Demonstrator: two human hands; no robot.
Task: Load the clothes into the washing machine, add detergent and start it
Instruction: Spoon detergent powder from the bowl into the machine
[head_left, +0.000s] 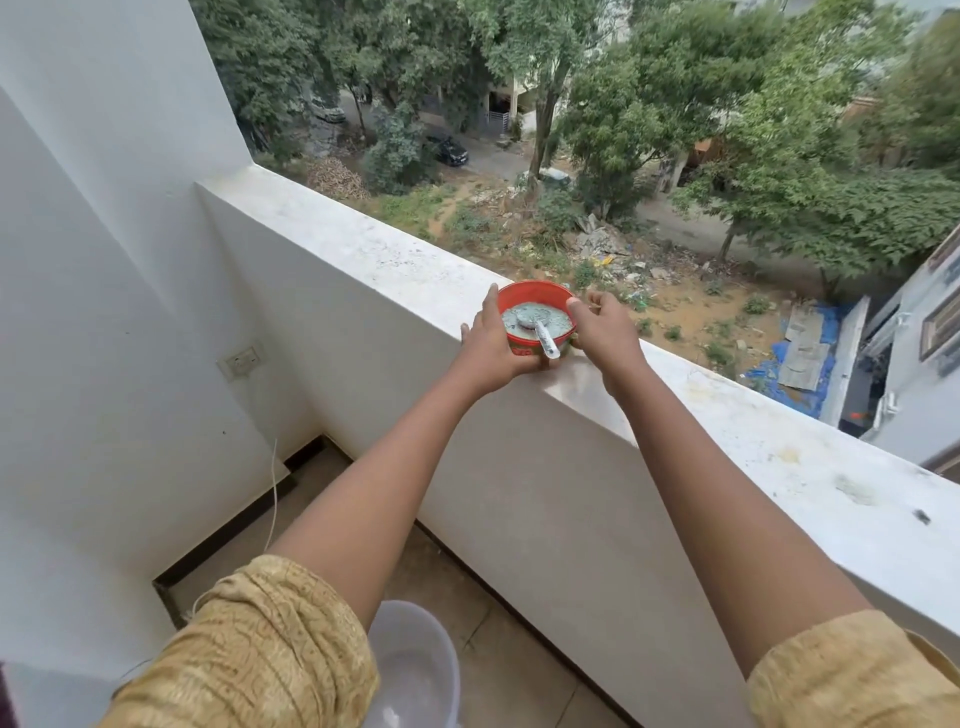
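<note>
Tub: I see the red detergent tub (535, 306) on the parapet ledge (363, 244), scoop (540, 332) in the powder.
Left hand (493, 343): wrapped around the tub's side.
Right hand (605, 332): fingers touch the rim; grip unclear.
Nearby: wall socket (241, 359), clear basin (415, 670) on the floor below my arms.

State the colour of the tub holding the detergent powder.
Red-orange tub, with pale blue-green powder inside; seen in the head view.

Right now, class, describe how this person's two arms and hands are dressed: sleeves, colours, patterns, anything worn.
Both arms wear mustard-yellow sleeves with a faint tonal pattern, bunched up above the elbows: the left sleeve and the right sleeve. The forearms are bare below them. The left hand and right hand are bare too, with no gloves, rings, bangles or watch visible.
</note>
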